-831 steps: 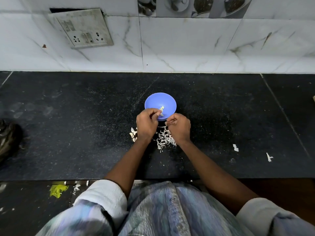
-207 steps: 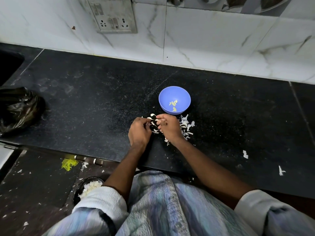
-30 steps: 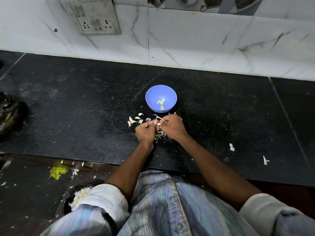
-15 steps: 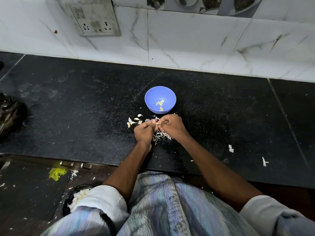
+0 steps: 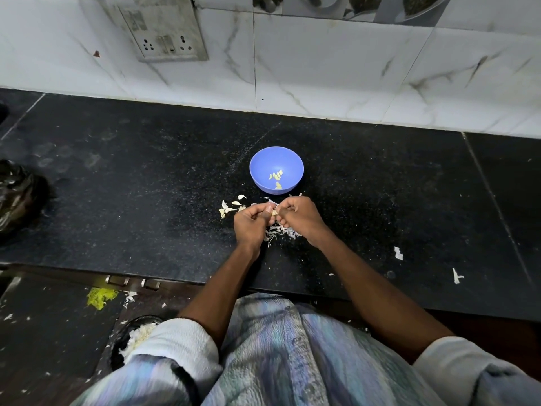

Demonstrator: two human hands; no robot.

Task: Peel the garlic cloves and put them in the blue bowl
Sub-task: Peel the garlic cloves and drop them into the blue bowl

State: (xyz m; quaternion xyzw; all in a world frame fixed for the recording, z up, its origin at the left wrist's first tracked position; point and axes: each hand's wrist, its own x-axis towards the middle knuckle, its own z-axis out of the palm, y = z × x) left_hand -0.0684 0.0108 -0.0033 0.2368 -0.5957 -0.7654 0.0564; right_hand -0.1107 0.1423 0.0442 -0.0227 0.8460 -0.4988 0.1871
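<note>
The blue bowl [image 5: 276,159] stands on the black counter [image 5: 146,186] with several peeled pale cloves [image 5: 276,175] at its bottom. Just in front of it my left hand [image 5: 251,222] and my right hand [image 5: 298,215] meet, fingers curled, both pinching one small garlic clove [image 5: 274,212] between their fingertips. Unpeeled cloves [image 5: 231,208] lie to the left of my left hand. A heap of white skins [image 5: 281,231] lies under and between my hands.
A crumpled black bag [image 5: 20,197] sits at the counter's left end. Loose skin scraps [image 5: 398,253] lie to the right. The tiled wall with a socket plate [image 5: 164,33] rises behind. Below the counter edge stands a dark container of skins [image 5: 137,335].
Over the last second my hands stayed together on the clove in front of the bowl, only the fingertips shifting slightly. The view has tilted a little.
</note>
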